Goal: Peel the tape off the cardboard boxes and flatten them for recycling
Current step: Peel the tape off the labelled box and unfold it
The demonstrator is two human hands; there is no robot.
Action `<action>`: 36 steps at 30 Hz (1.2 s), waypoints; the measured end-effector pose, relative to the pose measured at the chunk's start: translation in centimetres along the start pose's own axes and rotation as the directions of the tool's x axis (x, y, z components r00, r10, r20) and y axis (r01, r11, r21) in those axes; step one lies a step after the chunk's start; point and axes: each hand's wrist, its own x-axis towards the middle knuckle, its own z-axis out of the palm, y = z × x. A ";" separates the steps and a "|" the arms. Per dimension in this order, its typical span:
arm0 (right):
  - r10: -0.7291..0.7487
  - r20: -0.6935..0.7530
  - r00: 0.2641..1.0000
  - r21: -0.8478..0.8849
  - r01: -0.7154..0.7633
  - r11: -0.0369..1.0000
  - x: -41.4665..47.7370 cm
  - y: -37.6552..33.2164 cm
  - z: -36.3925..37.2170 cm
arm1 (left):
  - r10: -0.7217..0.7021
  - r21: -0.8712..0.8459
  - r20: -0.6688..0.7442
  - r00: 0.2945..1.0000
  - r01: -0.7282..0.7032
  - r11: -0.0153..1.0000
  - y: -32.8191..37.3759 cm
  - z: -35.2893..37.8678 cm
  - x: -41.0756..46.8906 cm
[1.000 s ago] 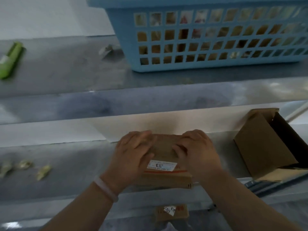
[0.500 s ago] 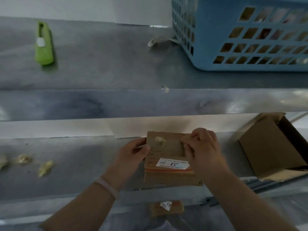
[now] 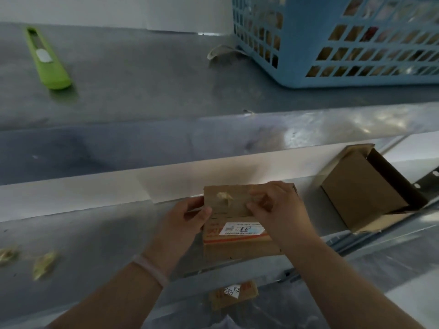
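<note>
— Dim?
— Yes, grey and soft all over. Glare on the metal ledge (image 3: 332,122) up and right of the fingers (image 3: 259,198).
— Edges?
— Bent by the wide lens; scraps (image 3: 42,264) far left smeared.

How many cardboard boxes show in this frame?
3. One box in the middle, between the left hand and right hand; an open box to its right; a labelled box lower down, at the bottom. The basket may hide more.
</note>
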 end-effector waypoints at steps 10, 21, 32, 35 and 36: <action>0.172 0.145 0.974 0.015 -0.176 0.984 2.3 -0.3 -0.5 | -0.007 -0.018 -0.010 1.000 0.007 1.000 0.5 0.3 0.2; -0.056 0.053 0.997 -0.172 0.064 0.983 1.7 -0.1 -0.2 | 0.020 -0.014 0.001 1.000 -0.020 1.000 0.1 0.3 0.6; -0.283 0.237 0.929 -0.320 0.350 0.880 1.1 1.2 0.9 | 0.335 0.085 0.061 0.940 -0.339 0.937 1.2 0.6 -0.9; -0.354 0.092 0.931 -0.033 0.359 0.933 0.9 1.0 0.6 | 0.644 0.357 0.048 0.764 -0.615 0.703 3.8 -0.9 -1.3; -0.360 0.064 0.931 0.108 0.352 0.930 0.6 0.8 0.6 | 0.700 0.443 0.081 0.710 -0.654 0.613 4.9 -1.5 -1.2</action>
